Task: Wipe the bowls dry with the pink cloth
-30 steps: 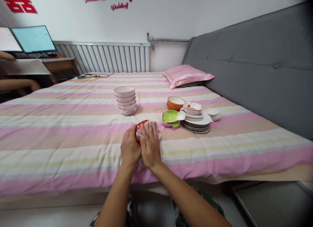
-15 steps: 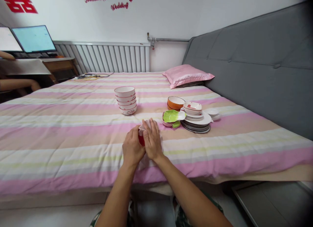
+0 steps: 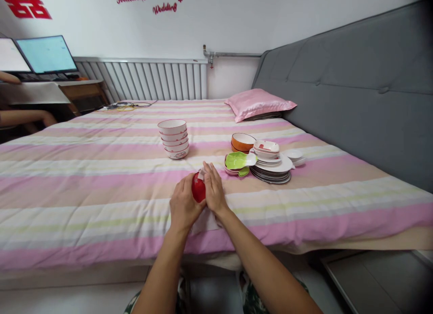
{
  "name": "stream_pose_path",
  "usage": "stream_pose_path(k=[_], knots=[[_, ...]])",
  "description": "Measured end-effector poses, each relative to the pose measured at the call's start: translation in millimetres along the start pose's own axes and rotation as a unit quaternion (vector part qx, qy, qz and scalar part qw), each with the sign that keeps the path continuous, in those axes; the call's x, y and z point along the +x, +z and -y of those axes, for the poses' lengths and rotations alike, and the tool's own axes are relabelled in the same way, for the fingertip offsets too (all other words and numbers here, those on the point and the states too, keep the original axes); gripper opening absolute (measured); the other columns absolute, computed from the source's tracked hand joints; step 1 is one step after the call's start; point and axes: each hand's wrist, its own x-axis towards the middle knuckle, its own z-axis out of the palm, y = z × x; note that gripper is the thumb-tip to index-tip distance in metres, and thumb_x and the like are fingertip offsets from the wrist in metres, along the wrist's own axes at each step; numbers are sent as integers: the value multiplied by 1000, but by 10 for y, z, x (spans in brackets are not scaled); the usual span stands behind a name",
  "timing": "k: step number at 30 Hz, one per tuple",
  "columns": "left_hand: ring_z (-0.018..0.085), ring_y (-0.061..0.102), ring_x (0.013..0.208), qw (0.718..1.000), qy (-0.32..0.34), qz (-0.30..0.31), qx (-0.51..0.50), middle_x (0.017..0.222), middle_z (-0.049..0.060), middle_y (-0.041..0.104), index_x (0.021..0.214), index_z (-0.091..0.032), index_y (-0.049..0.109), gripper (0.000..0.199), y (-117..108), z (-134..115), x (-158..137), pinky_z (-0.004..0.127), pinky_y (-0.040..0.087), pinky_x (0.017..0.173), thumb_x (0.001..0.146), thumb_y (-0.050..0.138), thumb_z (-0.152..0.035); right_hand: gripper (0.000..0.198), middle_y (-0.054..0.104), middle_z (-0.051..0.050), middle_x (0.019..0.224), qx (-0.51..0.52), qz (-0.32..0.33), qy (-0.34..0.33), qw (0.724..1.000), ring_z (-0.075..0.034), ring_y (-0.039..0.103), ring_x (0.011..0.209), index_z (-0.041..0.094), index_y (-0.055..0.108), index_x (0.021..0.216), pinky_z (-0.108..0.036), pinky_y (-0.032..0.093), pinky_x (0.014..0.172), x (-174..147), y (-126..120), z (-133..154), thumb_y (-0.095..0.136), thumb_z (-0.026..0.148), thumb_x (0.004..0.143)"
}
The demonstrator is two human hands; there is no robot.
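Note:
Near the bed's front edge, my left hand (image 3: 186, 204) is closed round the left side of a glossy, rounded red bowl (image 3: 198, 187). My right hand (image 3: 214, 190) presses a pale cloth (image 3: 202, 173) against the bowl's right side, its fingers together and pointing away from me. More of the cloth hangs below my right wrist. Much of the bowl is hidden by my hands. Beyond them stands a stack of white bowls (image 3: 175, 140) with red rims.
To the right are orange bowls (image 3: 239, 142), green leaf-shaped dishes (image 3: 241, 160), and plates (image 3: 280, 165) with small dishes on top. A pink pillow (image 3: 259, 102) lies by the grey headboard (image 3: 338, 84). Cables (image 3: 130, 105) lie far left; another person's leg (image 3: 25, 117) shows beside the desk.
My right hand and the cloth have shifted right across the bowl, uncovering more of its red surface. My left hand keeps its grip almost in place.

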Motion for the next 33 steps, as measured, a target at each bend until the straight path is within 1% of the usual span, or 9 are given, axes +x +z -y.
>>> stream_pose_path(k=[7,12,15,20,26,29,33], knots=[[28,57,106,1000,-7,-4,6,118,12,61,126,-16,46,68,6,-1,2,38,47,89,63,68,-26,54,42,-4,145,67,-14,38,997,-17,27,140,20,42,138,-44,17,117,53,34,-87,19,44,96],[30,57,108,1000,-16,-14,-3,118,12,61,125,-16,46,67,20,10,1,39,48,89,62,67,-26,54,43,-7,145,127,-36,68,989,-17,34,137,19,43,138,-42,25,114,48,61,-142,22,46,95],[29,58,106,999,-26,-28,-8,116,12,61,124,-16,47,66,22,7,2,39,48,88,62,67,-25,55,44,-6,144,140,-42,82,986,-17,35,136,21,43,138,-40,26,114,25,86,-170,24,48,95],[29,59,105,998,-54,-39,-21,116,12,61,124,-17,48,67,21,10,2,39,49,86,60,68,-26,55,38,-5,148,124,-38,95,987,-17,31,139,21,39,141,-41,27,113,-37,96,-150,24,46,94],[29,59,104,997,-66,-43,-24,115,13,61,125,-16,48,69,18,28,12,39,50,85,61,70,-28,58,34,-9,149,86,-30,119,989,-19,30,139,14,34,143,-43,27,113,-118,79,-81,24,43,94],[29,60,102,996,-72,-46,-28,112,12,62,125,-16,49,68,3,23,19,39,50,84,61,70,-28,58,34,-10,149,51,-32,112,992,-20,28,140,12,33,143,-44,23,115,-162,91,-50,24,42,95],[29,60,100,995,-85,-52,-30,109,12,63,124,-16,50,67,-16,30,25,39,50,83,62,69,-30,55,33,-10,150,11,-41,87,995,-20,25,142,12,34,143,-44,20,117,-234,107,25,24,39,96]])
